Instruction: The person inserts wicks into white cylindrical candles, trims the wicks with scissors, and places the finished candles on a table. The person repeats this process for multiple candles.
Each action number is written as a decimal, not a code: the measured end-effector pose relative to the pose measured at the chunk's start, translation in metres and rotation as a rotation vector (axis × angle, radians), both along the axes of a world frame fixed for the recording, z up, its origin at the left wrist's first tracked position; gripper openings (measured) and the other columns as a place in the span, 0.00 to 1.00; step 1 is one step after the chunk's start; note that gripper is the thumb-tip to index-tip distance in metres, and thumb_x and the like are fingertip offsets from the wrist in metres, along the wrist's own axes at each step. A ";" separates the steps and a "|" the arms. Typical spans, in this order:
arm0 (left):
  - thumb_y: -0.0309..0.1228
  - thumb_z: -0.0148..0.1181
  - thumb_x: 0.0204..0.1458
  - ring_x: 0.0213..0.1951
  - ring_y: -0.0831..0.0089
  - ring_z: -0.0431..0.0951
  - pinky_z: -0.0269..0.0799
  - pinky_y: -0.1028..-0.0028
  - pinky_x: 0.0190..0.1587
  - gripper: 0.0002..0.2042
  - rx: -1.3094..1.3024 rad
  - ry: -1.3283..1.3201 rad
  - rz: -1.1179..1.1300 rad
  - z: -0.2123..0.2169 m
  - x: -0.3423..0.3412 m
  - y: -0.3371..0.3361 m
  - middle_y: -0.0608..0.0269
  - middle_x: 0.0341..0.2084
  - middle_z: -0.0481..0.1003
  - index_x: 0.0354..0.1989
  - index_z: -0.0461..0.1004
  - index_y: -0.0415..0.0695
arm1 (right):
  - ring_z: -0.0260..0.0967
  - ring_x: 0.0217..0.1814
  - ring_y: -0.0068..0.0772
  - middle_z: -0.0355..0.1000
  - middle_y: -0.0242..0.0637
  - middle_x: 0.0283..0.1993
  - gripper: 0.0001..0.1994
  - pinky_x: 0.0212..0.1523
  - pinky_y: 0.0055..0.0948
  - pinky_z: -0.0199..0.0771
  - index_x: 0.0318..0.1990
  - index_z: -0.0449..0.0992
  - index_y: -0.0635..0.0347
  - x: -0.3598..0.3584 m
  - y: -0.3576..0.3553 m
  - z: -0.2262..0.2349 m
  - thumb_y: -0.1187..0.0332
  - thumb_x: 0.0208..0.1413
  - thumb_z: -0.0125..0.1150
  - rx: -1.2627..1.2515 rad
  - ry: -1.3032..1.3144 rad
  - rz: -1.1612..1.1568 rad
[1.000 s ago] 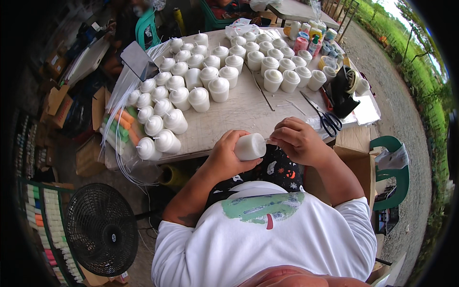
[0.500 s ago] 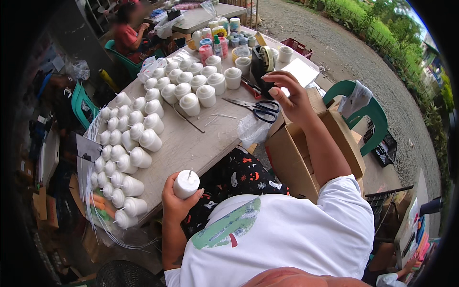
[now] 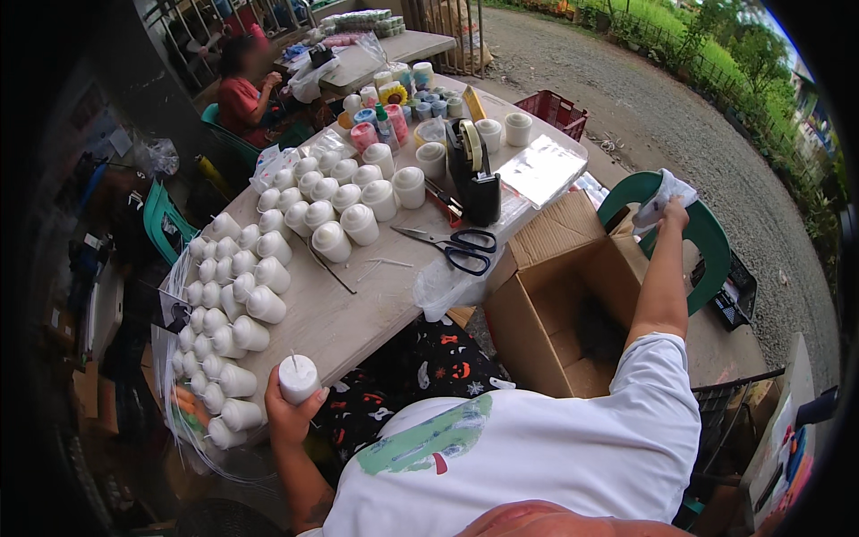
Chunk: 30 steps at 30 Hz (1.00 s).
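The head view looks down on a person in a white shirt (image 3: 555, 456) sitting at a long table (image 3: 358, 322). Nearest, at about 7 o'clock, the left hand (image 3: 288, 413) is closed around the bottom of a white candle (image 3: 298, 378), holding it upright at the table edge with the wick pointing up. Just beyond, from 8 to 11 o'clock, many more white candles (image 3: 234, 295) stand in rows. Scissors (image 3: 452, 246) lie near the middle, and a black tape dispenser (image 3: 474, 174) stands behind them at 12 o'clock. An open carton (image 3: 564, 295) sits below the table at 3 o'clock. Farther out, at about 2 o'clock, the right arm is stretched over the carton and the right hand (image 3: 669, 213) pinches a crumpled clear wrapper (image 3: 662, 190) at the back of a green chair (image 3: 702, 228).

To do this well, I think the person should keep the candle vertical and grip it low, so the wick is not bent, and should take only one wrapper, pulling it gently so it does not tear.

Inside of the carton is dark, so its contents are unclear. The right fingers are mostly hidden by the wrapper. The far table and the seated person at 11 o'clock are blurred and small.
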State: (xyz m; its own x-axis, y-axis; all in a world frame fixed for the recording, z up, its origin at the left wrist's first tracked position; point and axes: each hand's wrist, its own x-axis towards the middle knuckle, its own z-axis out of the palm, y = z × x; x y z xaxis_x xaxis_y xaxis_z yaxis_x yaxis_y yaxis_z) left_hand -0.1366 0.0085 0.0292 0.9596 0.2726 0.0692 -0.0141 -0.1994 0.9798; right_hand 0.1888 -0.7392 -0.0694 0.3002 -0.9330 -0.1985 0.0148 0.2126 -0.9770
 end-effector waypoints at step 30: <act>0.24 0.69 0.35 0.45 0.72 0.71 0.66 0.70 0.50 0.31 -0.014 -0.200 0.137 -0.050 -0.070 0.076 0.60 0.45 0.71 0.53 0.64 0.37 | 0.66 0.54 0.56 0.66 0.61 0.51 0.12 0.56 0.51 0.65 0.43 0.72 0.74 -0.281 0.537 0.214 0.76 0.51 0.59 0.072 -1.439 2.298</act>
State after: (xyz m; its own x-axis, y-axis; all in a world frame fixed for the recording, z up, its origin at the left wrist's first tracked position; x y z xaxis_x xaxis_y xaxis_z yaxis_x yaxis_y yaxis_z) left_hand -0.2069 0.0842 -0.0211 0.8813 0.4014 0.2493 -0.1818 -0.1988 0.9630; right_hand -0.0921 -0.2027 0.1442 0.1166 0.6174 0.7780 0.0799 0.7750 -0.6269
